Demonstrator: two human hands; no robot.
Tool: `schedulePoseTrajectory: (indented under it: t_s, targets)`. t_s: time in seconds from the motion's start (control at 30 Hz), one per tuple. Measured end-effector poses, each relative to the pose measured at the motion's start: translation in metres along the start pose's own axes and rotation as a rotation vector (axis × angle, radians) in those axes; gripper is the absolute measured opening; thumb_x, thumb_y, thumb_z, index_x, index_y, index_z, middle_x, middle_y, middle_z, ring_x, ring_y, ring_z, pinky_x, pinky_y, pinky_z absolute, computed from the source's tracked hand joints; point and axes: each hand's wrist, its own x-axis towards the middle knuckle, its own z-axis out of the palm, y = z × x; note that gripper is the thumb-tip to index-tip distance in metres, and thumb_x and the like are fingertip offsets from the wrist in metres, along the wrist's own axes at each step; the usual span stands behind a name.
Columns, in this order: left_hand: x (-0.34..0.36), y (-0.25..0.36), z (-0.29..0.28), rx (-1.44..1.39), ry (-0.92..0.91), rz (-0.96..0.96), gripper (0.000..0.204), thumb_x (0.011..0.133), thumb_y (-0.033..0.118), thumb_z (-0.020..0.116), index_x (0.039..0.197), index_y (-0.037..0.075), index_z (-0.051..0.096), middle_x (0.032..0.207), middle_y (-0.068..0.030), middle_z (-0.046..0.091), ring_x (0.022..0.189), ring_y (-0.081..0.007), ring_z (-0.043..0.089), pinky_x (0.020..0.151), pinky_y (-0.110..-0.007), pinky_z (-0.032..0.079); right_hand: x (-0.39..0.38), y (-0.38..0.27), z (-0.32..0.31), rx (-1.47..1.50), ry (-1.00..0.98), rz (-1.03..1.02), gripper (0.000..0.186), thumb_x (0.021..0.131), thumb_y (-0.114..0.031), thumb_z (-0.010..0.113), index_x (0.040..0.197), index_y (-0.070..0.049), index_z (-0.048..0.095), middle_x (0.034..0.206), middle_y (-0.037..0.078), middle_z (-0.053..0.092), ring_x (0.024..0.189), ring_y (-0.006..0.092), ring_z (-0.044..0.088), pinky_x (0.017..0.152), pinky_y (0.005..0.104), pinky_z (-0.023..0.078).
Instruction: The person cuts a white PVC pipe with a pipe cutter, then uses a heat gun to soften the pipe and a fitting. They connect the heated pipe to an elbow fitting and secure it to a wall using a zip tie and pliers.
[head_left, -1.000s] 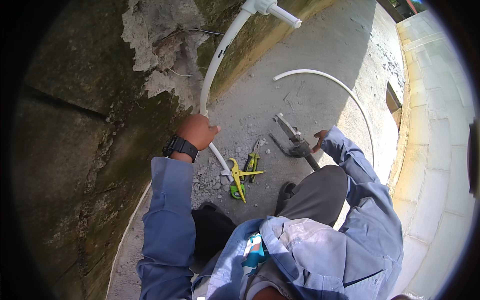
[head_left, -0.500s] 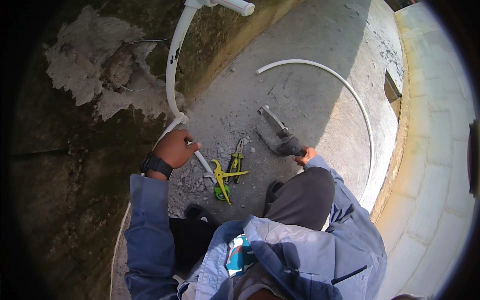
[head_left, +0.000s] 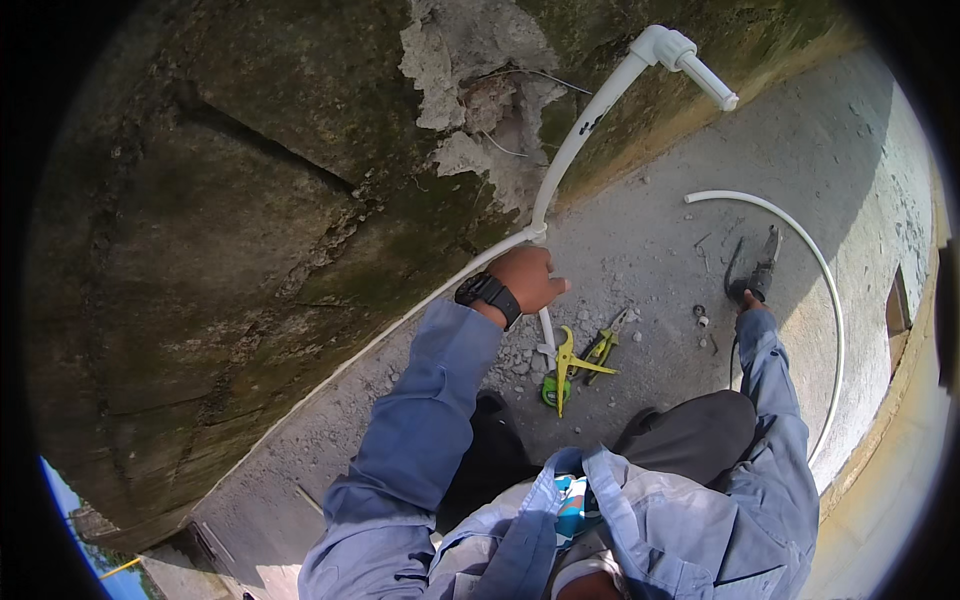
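Note:
My left hand (head_left: 528,278), with a black watch at the wrist, grips the white vertical pipe (head_left: 545,330) below a junction (head_left: 536,233). Above it, a thicker white pipe (head_left: 588,127) rises to an elbow (head_left: 655,45) with a short stub. My right hand (head_left: 752,304) holds a dark tool with a flat metal head (head_left: 764,268), perhaps a pipe welder, out to the right. Between my hands lie yellow pipe cutters (head_left: 565,365), green-and-black pliers (head_left: 602,352) and a green tape measure (head_left: 550,392) among rubble.
A mossy concrete wall (head_left: 230,230) with broken plaster runs along the left. A curved white pipe (head_left: 830,290) lies on the concrete floor (head_left: 650,240) at right, near a pale ledge edge. Small fittings (head_left: 701,317) and debris lie near my right hand.
The view has swung left. My right hand has moved the dark tool forward and rightward, away from my knee. My left hand remains at the pipe, below the junction.

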Motion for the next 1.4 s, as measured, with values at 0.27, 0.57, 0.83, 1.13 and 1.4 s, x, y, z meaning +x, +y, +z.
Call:
schedulePoseTrajectory:
  t_s: [0.27, 0.57, 0.83, 1.13, 1.4]
  targets:
    - [0.011, -0.021, -0.001, -0.77, 0.487, 0.056, 0.027, 0.085, 0.027, 0.07, 0.095, 0.002, 0.069, 0.088, -0.0147, 0.07, 0.082, -0.0261, 0.068, 0.073, -0.035, 0.053, -0.133, -0.126, 0.014, -0.693, -0.075, -0.635, 0.052, 0.087, -0.032, 0.069, 0.124, 0.004, 0.059, 0.095, 0.024, 0.068, 0.097, 0.0357, 0.066, 0.081, 0.0382, 0.052]
    - [0.009, -0.018, -0.008, -0.097, 0.111, -0.01, 0.024, 0.083, 0.027, 0.07, 0.091, 0.005, 0.072, 0.091, -0.0158, 0.07, 0.085, -0.034, 0.068, 0.077, -0.04, 0.054, -0.3, -0.312, 0.074, 0.044, -0.479, -0.861, 0.042, 0.087, -0.013, 0.063, 0.128, -0.004, 0.06, 0.098, 0.006, 0.07, 0.09, 0.0165, 0.066, 0.081, 0.0305, 0.052]
    - [0.04, -0.106, 0.031, 0.011, -0.015, -0.087, 0.027, 0.081, 0.028, 0.073, 0.09, 0.003, 0.073, 0.094, -0.0179, 0.07, 0.093, -0.0337, 0.068, 0.081, -0.044, 0.054, -0.253, -0.296, 0.186, -1.534, -0.078, -0.948, 0.02, 0.08, -0.02, 0.068, 0.096, -0.01, 0.075, 0.088, 0.011, 0.072, 0.078, 0.0219, 0.069, 0.073, 0.0309, 0.055]
    - [0.019, -0.055, 0.015, 0.068, -0.144, 0.066, 0.04, 0.08, 0.038, 0.075, 0.087, -0.001, 0.073, 0.086, -0.0205, 0.07, 0.084, -0.0353, 0.068, 0.077, -0.044, 0.053, -0.259, -0.088, 0.253, -1.308, -0.49, -0.277, 0.041, 0.083, -0.045, 0.068, 0.11, -0.013, 0.072, 0.112, 0.013, 0.068, 0.105, 0.0307, 0.064, 0.089, 0.0373, 0.051]
    - [0.047, -0.021, 0.006, 0.123, -0.116, -0.069, 0.043, 0.08, 0.041, 0.073, 0.086, -0.001, 0.072, 0.085, -0.0218, 0.069, 0.081, -0.0366, 0.067, 0.075, -0.044, 0.052, -0.266, -0.019, 0.235, -0.999, -0.502, -0.089, 0.048, 0.086, -0.049, 0.062, 0.117, -0.013, 0.068, 0.121, 0.012, 0.065, 0.113, 0.0306, 0.061, 0.094, 0.0378, 0.048]
